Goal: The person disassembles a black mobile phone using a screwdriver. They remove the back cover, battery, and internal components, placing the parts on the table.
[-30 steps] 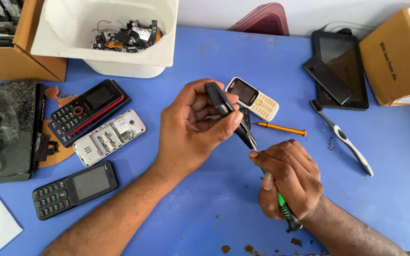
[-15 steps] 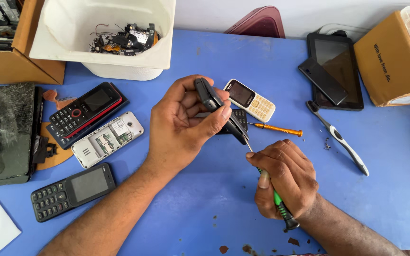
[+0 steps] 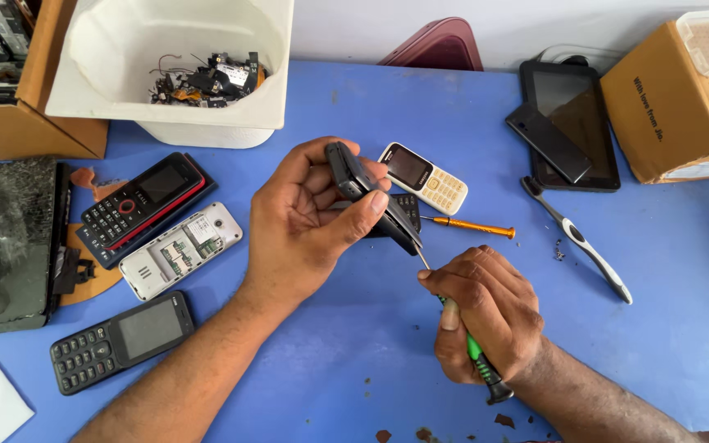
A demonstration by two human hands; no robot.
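My left hand (image 3: 309, 221) grips a small black keypad phone (image 3: 367, 193), holding it edge-up above the blue table (image 3: 682, 271). My right hand (image 3: 485, 308) is closed around a green-and-black screwdriver (image 3: 476, 357). Its metal tip touches the phone's lower end. A white keypad phone (image 3: 424, 178) lies just behind the held phone. An orange screwdriver (image 3: 469, 226) lies to the right of my left hand.
A white tub (image 3: 272, 74) of scrap parts stands at the back left. Several phones lie at the left: a red-trimmed one (image 3: 141, 205), an open silver one (image 3: 178, 250), a black one (image 3: 120, 340), and a cracked tablet (image 3: 10, 238). A toothbrush (image 3: 580, 242), dark tablet (image 3: 572, 123) and cardboard box (image 3: 666, 107) sit right.
The left hand has turned the black phone slightly, and the screwdriver tip has stayed at the phone's lower end. Both hands remain in about the same place.
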